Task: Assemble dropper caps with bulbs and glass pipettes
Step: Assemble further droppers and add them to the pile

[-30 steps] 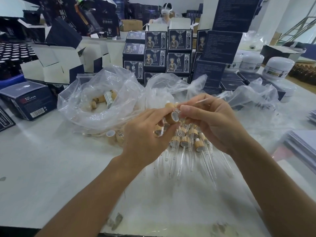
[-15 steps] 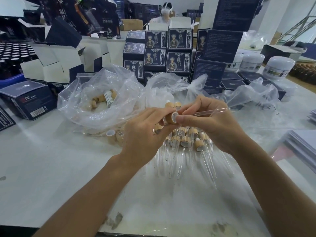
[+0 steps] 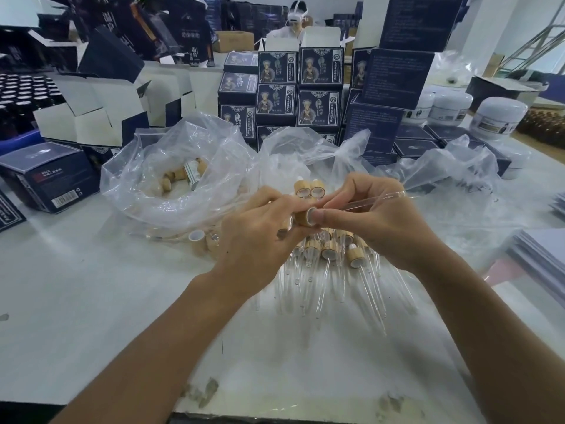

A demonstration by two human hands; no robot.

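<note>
My left hand (image 3: 260, 237) grips a wooden dropper cap (image 3: 305, 216) with its open end turned right. My right hand (image 3: 376, 221) pinches a clear glass pipette (image 3: 376, 199) whose inner end meets the cap; its long shaft sticks out to the right between my fingers. Below both hands lies a pile of assembled droppers (image 3: 330, 258), wooden caps up and glass tubes pointing toward me. Two loose caps (image 3: 308, 188) stand just behind my hands.
A clear plastic bag (image 3: 171, 185) at the left holds more wooden caps. Another crumpled bag (image 3: 443, 166) lies at the right. Dark blue boxes (image 3: 299, 90) are stacked behind, white jars (image 3: 495, 117) at the back right, paper sheets (image 3: 541, 252) at the right edge.
My right hand has swung the pipette from tilted up to nearly level and pushed its end in toward the cap; both hands have moved closer together.
</note>
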